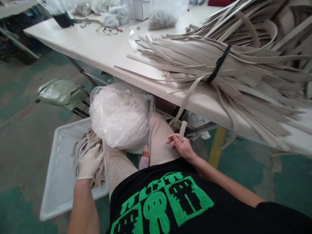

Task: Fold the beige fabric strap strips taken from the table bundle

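My left hand [89, 164], in a white glove, rests on a pile of beige-grey strips [85, 143] in a white plastic bin [58, 165]. Its thumb stands apart from the fingers, and I see no strip gripped in it. Above my thigh, my bare right hand [182, 146] is closed round a short, flat beige strip [183, 128] whose end sticks up past the fingers. A clear bag [122, 113] stuffed with white, soft-looking material sits at my knees, next to the bin. On the table, a large bundle of long beige strips [180, 58] is bound with a black tie [219, 63].
Loose strips hang over the front edge of the white table [80, 39]. Further back are eyeglasses [110, 31], a bag of small greyish pieces [162, 20] and a black container [62, 19]. A green padded stool [60, 92] stands at the left.
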Demonstrator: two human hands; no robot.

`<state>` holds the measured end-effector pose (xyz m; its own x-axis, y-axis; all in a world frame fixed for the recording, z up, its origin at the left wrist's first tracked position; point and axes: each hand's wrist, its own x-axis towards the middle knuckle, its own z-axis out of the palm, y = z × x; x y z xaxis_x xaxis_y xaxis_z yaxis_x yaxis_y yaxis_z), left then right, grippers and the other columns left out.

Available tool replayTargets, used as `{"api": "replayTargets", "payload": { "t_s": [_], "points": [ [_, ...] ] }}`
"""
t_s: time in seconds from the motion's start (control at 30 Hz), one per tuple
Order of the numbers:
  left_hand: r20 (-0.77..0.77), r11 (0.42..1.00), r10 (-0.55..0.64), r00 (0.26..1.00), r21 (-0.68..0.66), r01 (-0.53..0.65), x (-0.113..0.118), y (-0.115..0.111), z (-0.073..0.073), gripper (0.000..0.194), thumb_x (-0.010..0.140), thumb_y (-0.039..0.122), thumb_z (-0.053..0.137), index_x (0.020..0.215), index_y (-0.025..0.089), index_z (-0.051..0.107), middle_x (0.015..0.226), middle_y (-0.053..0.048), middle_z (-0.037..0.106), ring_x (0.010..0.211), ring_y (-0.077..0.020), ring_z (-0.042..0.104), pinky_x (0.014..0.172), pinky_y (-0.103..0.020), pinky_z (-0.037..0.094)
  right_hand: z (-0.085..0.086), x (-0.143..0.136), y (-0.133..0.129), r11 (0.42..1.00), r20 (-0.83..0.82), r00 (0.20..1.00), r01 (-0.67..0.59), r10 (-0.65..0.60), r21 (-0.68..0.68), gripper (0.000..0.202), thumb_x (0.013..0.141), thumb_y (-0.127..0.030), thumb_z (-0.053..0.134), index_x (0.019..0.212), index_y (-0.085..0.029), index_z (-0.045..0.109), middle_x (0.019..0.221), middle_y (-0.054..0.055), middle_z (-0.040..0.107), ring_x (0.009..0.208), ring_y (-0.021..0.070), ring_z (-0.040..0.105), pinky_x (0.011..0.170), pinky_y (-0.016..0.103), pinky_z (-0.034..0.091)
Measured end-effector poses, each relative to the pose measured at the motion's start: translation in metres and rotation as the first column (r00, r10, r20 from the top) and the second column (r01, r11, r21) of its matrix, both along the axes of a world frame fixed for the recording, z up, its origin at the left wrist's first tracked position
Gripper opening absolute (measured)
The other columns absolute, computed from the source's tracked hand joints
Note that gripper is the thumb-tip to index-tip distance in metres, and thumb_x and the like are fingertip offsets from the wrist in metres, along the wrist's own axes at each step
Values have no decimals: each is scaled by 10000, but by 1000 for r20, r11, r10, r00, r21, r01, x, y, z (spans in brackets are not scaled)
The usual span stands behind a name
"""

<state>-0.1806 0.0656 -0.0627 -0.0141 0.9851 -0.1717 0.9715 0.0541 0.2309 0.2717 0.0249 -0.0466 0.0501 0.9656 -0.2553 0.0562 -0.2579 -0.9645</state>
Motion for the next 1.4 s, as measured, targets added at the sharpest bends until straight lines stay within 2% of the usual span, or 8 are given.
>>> {"api": "replayTargets", "payload": {
  "t_s": [0.17, 0.3, 0.47, 0.63, 0.8, 1.0, 1.13, 1.4],
  "points": [
    [50, 944, -20, 999, -329, 35, 36, -32, -62, 604, 887, 495, 411, 1348, 154, 600, 1293, -135, 691, 1226, -293, 632, 1041, -398, 486, -10, 46, -2, 983, 61, 981, 185, -185, 16, 393, 943, -596, 499, 879, -235, 641, 771, 55, 679, 699, 190, 576, 592, 300, 481],
    [9, 965, -54, 999, -257, 54, 40, -56, -97, 634, 878, 501, 365, 1303, 109, 624, 1399, -173, 611, 1279, -321, 590, 1093, -432, 449, 0, 60, -37, 979, 84, 976, 201, -201, 8, 411, 935, -612, 524, 865, -237, 677, 757, 50, 684, 703, 201, 611, 620, 323, 507],
    [73, 976, -5, 997, -216, 21, 39, -57, -106, 588, 860, 502, 389, 1275, 169, 640, 1350, -125, 657, 1254, -298, 615, 1099, -425, 456, -9, 62, -66, 970, 99, 965, 243, -243, 5, 458, 938, -616, 509, 832, -197, 659, 688, 54, 670, 584, 173, 576, 537, 297, 478],
    [82, 980, 23, 996, -201, -7, 47, -54, -107, 516, 836, 429, 458, 1222, 168, 679, 1294, -135, 692, 1216, -304, 641, 1085, -439, 472, -17, 59, -24, 980, 139, 973, 173, -185, 93, 504, 978, -608, 402, 950, -176, 659, 771, 77, 701, 658, 185, 625, 577, 289, 514],
    [180, 994, 60, 982, -100, -42, 45, -57, -121, 465, 823, 410, 489, 1190, 220, 702, 1303, -85, 695, 1247, -287, 627, 1113, -424, 462, 27, 71, 35, 947, 648, 760, -244, 53, 209, 294, 995, -383, 456, 1093, -234, 689, 901, 44, 748, 796, 203, 684, 744, 309, 504],
    [333, 984, 8, 943, -168, 51, 61, -54, -100, 528, 826, 467, 479, 1198, 172, 707, 1255, -113, 717, 1204, -298, 654, 1105, -441, 471, 46, 99, 67, 944, 853, 511, -322, 105, 77, 282, 972, -273, 498, 1128, -265, 733, 1186, 55, 727, 1018, 248, 684, 823, 313, 531],
    [330, 971, 55, 942, -237, 27, 72, -55, -80, 529, 861, 451, 473, 1249, 159, 683, 1317, -112, 684, 1259, -287, 614, 1147, -432, 423, 23, 103, 79, 959, 812, 573, -275, 114, 59, 337, 1001, -325, 483, 1264, -264, 686, 1428, 63, 585, 1254, 306, 566, 983, 408, 494],
    [613, 978, 169, 772, -199, -56, 128, -38, -38, 488, 906, 473, 541, 1248, 157, 685, 1330, -99, 678, 1288, -247, 589, 1185, -406, 378, 12, 92, 121, 963, 598, 795, -226, 97, 144, 321, 1007, -347, 514, 1193, -180, 715, 1041, 57, 716, 950, 213, 651, 876, 341, 497]
  ]
}}
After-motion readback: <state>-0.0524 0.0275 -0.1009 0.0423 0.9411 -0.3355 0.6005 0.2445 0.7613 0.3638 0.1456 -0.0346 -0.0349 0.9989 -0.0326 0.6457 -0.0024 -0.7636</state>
